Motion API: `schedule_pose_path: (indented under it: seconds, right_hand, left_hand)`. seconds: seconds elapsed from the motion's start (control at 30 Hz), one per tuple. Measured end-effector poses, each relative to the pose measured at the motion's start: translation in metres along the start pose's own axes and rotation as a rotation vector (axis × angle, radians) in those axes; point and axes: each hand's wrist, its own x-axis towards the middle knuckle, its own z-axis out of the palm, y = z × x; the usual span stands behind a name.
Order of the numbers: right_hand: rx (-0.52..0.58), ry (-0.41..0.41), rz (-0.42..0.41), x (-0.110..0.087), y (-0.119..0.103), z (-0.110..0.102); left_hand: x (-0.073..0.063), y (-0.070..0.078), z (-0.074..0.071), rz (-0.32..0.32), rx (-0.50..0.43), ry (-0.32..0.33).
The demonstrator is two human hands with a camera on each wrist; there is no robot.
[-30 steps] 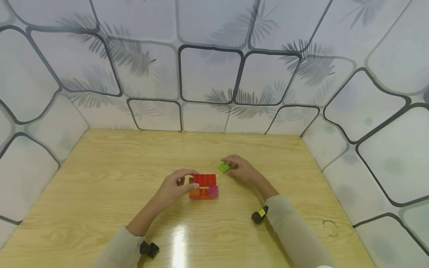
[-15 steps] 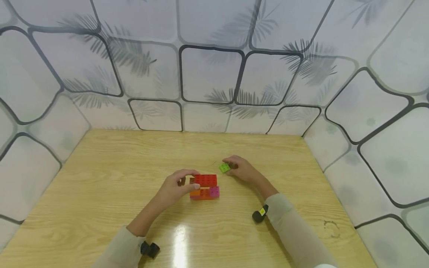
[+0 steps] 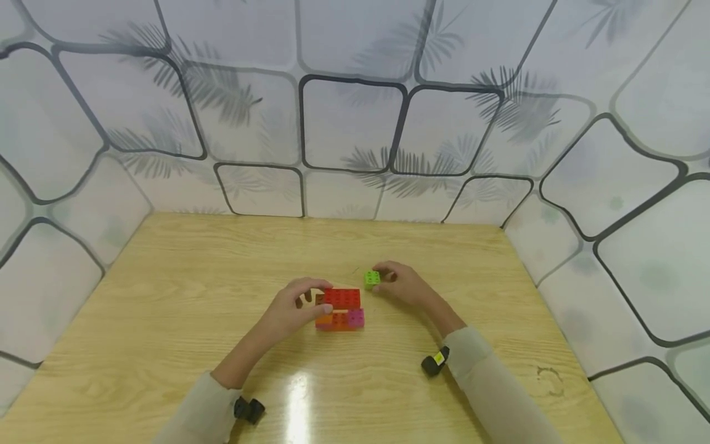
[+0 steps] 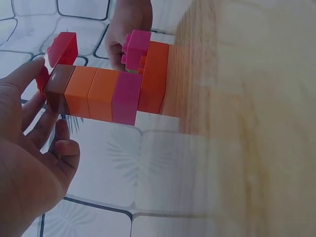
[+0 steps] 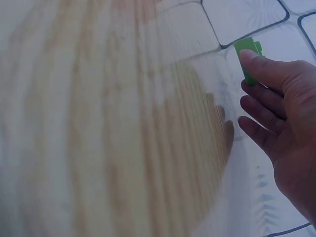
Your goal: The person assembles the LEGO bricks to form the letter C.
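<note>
My left hand [image 3: 291,311] holds the top of an upright stack of toy building bricks, thumb and fingers around its upper end. The red brick [image 3: 344,298] on top juts to the right. Below it, in the left wrist view, come a brown brick [image 4: 59,84], two orange bricks [image 4: 91,91], a magenta brick [image 4: 127,96] and a long orange base brick [image 4: 155,79]. A pink brick [image 3: 356,318] sits on the base's right end. To the right and farther back, my right hand [image 3: 403,285] pinches a small green brick [image 3: 371,279], apart from the stack.
The wooden table [image 3: 222,265] extends around both hands, with a patterned backdrop [image 3: 349,123] behind and at the sides. A dark ring-shaped mark [image 3: 549,381] lies at the right. Each wrist wears a small black camera [image 3: 249,410].
My right hand has turned the green brick, so its studs now face more squarely toward the head camera. My left hand keeps its hold on the stack.
</note>
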Motion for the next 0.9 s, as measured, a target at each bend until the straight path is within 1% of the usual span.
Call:
schedule_pose_path:
  seconds: [0.1,0.27,0.47,0.57,0.7,0.83,0.9]
  right_hand:
    - [-0.007,0.024,-0.01,-0.003,-0.001,0.001]
    - [-0.018,0.065,-0.086,-0.009,-0.003,0.004]
    - [-0.031,0.091,-0.167,-0.022,-0.013,0.008]
    - [-0.008,0.1,-0.199,-0.031,-0.021,0.009]
    - [0.032,0.106,-0.213,-0.043,-0.03,0.012]
    - [0.066,0.1,-0.222,-0.053,-0.037,0.015]
    - [0.079,0.105,-0.247,-0.056,-0.039,0.017]
  left_hand:
    - [0.002,0.003,0.001,-0.007,0.003,0.001]
    - [0.006,0.004,0.002,0.001,0.001,-0.006]
    - [0.004,0.004,0.003,-0.009,-0.011,0.003]
    - [0.004,0.003,0.003,-0.006,-0.015,0.016]
    - [0.004,0.001,0.004,-0.001,-0.013,0.031]
    - [0.004,0.0,0.004,-0.008,-0.016,0.032]
    - [0.004,0.0,0.004,-0.011,-0.019,0.029]
